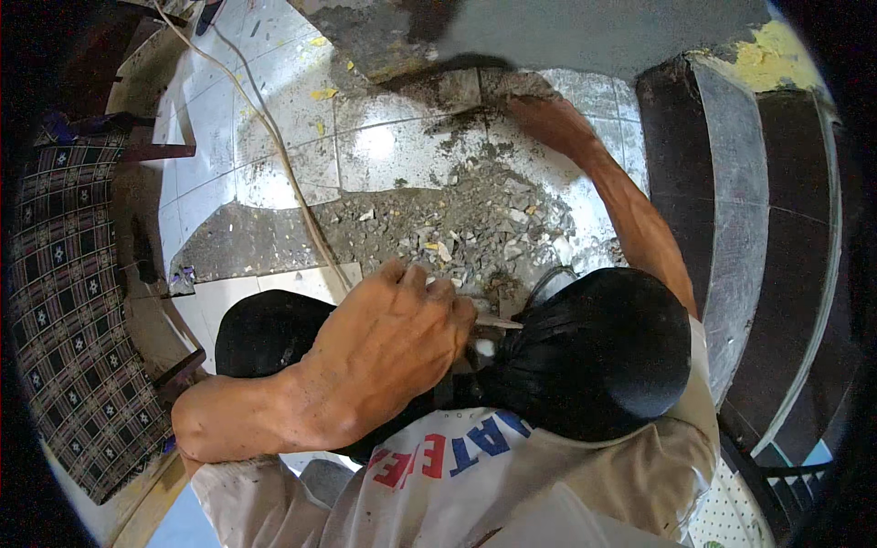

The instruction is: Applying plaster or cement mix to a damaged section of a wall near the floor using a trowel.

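My left hand [393, 338] is curled into a fist just above my dark-clad knees [594, 352]. A thin pale tip [500, 321] sticks out of the fist toward the right; what it belongs to is hidden. My right arm reaches far forward. At the foot of the grey wall [585, 32], my right hand [541, 117] rests on broken tile pieces [457, 91]. Its fingers blend with the dirt, so its grip is unclear. Between the two hands lies a patch of bare grey screed covered with rubble and tile chips [466, 233].
White floor tiles [274, 137] surround the broken patch, dusted with grit. A pale cable [279, 151] runs from the top left down to my knees. A dark checked mat [73, 301] lies at the left. A dark stone step or pillar [749, 210] stands at the right.
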A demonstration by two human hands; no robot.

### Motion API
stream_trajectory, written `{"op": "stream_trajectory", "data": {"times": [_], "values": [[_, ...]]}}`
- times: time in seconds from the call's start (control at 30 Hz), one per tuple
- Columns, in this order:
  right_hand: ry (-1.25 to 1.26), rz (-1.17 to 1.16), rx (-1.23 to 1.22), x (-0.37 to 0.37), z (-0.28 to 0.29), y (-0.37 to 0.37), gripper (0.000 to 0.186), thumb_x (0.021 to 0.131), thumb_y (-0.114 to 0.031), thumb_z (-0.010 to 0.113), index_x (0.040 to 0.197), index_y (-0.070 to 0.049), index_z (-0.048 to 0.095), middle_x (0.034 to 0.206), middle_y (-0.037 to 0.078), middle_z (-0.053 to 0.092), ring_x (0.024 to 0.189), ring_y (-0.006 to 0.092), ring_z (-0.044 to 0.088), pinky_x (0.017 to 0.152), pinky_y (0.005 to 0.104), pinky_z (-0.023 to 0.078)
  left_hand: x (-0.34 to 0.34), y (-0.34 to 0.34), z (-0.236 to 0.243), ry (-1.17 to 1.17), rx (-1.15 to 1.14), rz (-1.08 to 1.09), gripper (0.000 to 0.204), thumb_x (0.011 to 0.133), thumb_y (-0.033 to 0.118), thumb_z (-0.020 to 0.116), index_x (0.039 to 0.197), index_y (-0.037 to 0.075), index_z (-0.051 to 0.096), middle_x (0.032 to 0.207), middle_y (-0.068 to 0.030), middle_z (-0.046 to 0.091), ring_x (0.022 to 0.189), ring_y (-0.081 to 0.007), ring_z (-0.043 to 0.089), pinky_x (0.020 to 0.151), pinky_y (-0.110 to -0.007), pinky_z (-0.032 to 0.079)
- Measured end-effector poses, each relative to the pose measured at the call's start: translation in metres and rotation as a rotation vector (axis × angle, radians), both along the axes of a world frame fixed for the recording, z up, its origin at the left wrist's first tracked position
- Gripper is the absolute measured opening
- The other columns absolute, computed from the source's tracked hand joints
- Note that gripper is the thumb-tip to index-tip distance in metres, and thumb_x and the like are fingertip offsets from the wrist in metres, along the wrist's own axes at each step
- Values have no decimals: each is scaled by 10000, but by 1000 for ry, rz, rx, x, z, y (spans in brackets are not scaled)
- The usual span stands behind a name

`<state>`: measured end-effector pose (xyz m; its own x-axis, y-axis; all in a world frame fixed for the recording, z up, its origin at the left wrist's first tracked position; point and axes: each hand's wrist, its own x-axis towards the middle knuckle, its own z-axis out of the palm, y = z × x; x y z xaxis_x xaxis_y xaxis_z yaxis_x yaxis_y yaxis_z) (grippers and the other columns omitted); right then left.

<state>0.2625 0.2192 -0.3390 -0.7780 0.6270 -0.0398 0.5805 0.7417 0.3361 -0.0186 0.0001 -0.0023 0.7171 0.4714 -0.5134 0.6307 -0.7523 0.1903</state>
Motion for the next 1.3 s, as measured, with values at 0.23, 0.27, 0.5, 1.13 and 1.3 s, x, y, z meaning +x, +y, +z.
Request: {"op": "stream_trajectory", "data": {"times": [0.23,0.27,0.5,1.13,1.3], "values": [[420,-542,-406,64,-14,-31,195,1005,-197,560,1102,-79,681,986,195,760,738,371,735,634,485,612,-1,-1,-2,2,-13,23,174,946,174,581,1080,86,648,980,-77,684,980,-257,689,887,-388,538],[339,-503,-466,74,-23,-32,213,1005,-203,555,1109,-82,696,1010,180,764,791,363,741,681,471,615,0,-1,-3,-4,-29,12,174,946,174,581,1080,86,648,980,-77,684,980,-257,689,887,-388,538],[267,-370,-379,96,-38,-44,268,1020,-179,528,1214,-113,701,895,196,760,767,318,762,655,459,619,6,-1,-1,-12,-47,-4,237,944,171,579,1146,71,652,1003,-96,682,997,-271,681,894,-389,545],[249,-691,-248,113,-2,17,234,1029,-260,526,1053,-103,698,900,123,775,817,299,771,718,474,612,13,4,-4,60,-28,-56,260,928,156,575,1168,84,646,1031,-91,665,995,-266,667,910,-390,535],[175,-440,-266,138,-24,26,296,976,-341,617,902,-86,749,675,177,686,616,319,703,586,466,566,14,4,-2,58,-78,-15,257,933,161,572,1167,91,654,1031,-88,670,996,-275,668,908,-401,537]]}}
